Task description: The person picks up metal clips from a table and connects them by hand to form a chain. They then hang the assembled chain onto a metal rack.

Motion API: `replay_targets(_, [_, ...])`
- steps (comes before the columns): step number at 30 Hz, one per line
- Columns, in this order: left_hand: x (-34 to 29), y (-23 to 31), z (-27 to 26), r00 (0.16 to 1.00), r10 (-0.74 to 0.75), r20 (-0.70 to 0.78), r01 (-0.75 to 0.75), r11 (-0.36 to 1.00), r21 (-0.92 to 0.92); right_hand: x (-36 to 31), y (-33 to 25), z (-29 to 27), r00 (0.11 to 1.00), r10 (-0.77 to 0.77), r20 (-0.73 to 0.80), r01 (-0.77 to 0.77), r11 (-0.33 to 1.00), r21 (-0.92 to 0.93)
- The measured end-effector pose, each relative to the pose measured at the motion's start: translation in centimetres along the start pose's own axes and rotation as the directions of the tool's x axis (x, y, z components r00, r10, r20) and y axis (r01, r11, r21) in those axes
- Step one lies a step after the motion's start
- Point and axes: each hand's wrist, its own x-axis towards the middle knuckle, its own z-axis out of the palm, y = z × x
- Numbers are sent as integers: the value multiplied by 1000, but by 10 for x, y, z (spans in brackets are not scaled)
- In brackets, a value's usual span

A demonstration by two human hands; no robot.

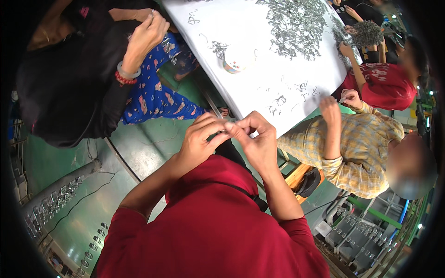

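Note:
My left hand (pixel 200 140) and my right hand (pixel 256 141) meet in front of me, just off the near corner of the white table (pixel 259 81). The fingers of both are closed in a pinch, thumbs and fingertips almost touching. Whatever they hold between them is too small and too covered to make out. On the tabletop beyond lie loose thin dark wiry pieces (pixel 279 103). Farther back spreads a large heap of small dark grey pieces (pixel 299 28). A small round tub (pixel 233 62) with a coloured side stands near the table's left edge.
At the left a person in black with blue patterned trousers (pixel 155 99) works close by. On the right sits a person in a yellow checked shirt (pixel 357 153); another in red (pixel 387 83) is farther along. Racks of hanging metal pieces (pixel 55 204) stand lower left.

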Motion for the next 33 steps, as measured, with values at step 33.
replay_targets(33, [-4,10,15,990,-96,-104,100,994,34,32,38,-25,961,189,201,-259,871,419])
